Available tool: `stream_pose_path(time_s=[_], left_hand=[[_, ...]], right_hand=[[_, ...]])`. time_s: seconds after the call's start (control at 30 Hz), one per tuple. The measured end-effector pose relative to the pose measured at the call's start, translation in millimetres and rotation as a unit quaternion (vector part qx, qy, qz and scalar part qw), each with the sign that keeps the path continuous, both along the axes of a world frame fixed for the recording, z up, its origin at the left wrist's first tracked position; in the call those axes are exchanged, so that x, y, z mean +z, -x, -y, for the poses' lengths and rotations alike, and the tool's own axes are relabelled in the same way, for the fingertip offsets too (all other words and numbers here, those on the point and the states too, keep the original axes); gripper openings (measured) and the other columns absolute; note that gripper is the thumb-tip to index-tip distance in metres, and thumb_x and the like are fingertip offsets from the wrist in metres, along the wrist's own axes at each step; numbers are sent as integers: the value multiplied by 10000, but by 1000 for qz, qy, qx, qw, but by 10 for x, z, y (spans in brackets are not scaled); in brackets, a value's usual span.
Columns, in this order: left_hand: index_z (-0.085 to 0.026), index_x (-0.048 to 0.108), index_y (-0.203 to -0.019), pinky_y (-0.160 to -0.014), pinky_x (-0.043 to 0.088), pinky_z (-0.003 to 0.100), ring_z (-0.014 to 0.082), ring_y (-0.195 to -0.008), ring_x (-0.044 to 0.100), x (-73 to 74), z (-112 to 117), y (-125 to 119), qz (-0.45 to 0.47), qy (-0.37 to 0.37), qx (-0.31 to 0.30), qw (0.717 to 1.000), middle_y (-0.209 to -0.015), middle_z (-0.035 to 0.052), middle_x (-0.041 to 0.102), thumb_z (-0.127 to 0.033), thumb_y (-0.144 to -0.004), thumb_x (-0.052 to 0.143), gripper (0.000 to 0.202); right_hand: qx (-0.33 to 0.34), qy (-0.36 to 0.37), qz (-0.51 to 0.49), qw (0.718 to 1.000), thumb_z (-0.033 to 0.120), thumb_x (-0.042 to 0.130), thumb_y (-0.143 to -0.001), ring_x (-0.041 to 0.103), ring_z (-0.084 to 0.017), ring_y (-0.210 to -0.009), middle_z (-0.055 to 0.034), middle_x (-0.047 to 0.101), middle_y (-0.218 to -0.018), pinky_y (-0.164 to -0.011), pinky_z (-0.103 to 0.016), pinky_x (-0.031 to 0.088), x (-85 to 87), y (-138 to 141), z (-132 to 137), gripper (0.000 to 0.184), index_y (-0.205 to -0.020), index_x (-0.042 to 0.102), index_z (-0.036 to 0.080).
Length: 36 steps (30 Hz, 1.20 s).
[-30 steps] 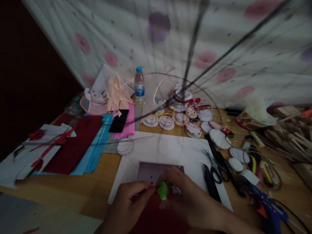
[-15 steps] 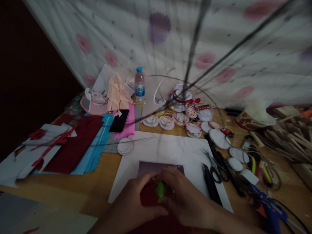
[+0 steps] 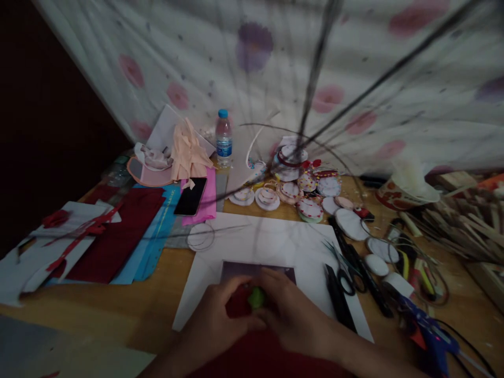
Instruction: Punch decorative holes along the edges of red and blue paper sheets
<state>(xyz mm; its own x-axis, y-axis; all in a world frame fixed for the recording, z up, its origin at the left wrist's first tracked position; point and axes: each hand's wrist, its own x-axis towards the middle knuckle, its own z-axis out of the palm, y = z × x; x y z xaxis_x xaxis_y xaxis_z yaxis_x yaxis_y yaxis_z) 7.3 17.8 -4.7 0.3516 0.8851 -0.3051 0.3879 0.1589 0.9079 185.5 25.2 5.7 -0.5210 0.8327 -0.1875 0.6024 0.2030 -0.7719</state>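
Both my hands meet at the bottom middle, over a white sheet (image 3: pixel 271 244) with a dull purple card (image 3: pixel 240 270) on it. My left hand (image 3: pixel 212 325) curls round a dark red piece (image 3: pixel 238 307), fingers closed on it. My right hand (image 3: pixel 295 315) pinches a small green piece (image 3: pixel 256 298) against that red piece. More dark red material (image 3: pixel 260 357) lies under my wrists.
Black scissors (image 3: pixel 346 268) and a blue glue gun (image 3: pixel 429 328) lie right of the sheet. Round decorated discs (image 3: pixel 311 197), a water bottle (image 3: pixel 223 137), a phone (image 3: pixel 191 196), red and blue paper sheets (image 3: pixel 118 231) and wooden sticks (image 3: pixel 464 231) crowd the table.
My left hand has closed round the red piece and both hands moved slightly left. The green piece is now more hidden between my fingers.
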Motion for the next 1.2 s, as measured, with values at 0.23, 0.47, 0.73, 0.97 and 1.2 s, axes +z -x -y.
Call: stream_pose_path(time_s=[0.23,0.47,0.73,0.97,1.2], left_hand=[[-216,615,-1158,-881,480,327,243,-1020,628,24,-42,121,-18,64,32,997,-1116,54,697,-211,-689,713,479],[-205,679,-835,-775,497,274,196,-836,663,107,-13,202,-29,28,72,997,-845,11,730,-231,-769,607,101],[-217,689,-809,-745,520,269,201,-818,671,80,-10,296,-35,-1,138,990,-816,10,733,-316,-775,616,128],[-204,703,-813,-757,536,286,220,-814,687,77,-39,436,-29,-13,200,979,-814,25,745,-373,-770,631,189],[-215,694,-848,-817,521,301,225,-890,671,81,-66,476,-42,-30,253,966,-885,16,736,-387,-761,648,199]], right_hand=[[-39,166,-161,972,217,568,-839,545,-162,-830,-22,607,-942,-724,-257,425,91,-218,-97,212,-1049,554,192],[-54,109,-60,991,312,485,-922,532,-150,-715,1,601,-777,-654,-262,405,40,-276,-114,147,-940,551,181],[-52,223,-190,955,420,478,-920,562,-168,-865,-27,588,-929,-771,-293,455,179,-387,-139,247,-988,518,186],[-12,197,-114,974,363,585,-865,577,-182,-884,-27,617,-935,-811,-314,473,230,-548,15,219,-1007,590,197],[-57,201,-255,944,533,623,-799,547,-257,-1118,-96,599,-1182,-956,-386,416,143,-712,90,413,-1081,591,233]])
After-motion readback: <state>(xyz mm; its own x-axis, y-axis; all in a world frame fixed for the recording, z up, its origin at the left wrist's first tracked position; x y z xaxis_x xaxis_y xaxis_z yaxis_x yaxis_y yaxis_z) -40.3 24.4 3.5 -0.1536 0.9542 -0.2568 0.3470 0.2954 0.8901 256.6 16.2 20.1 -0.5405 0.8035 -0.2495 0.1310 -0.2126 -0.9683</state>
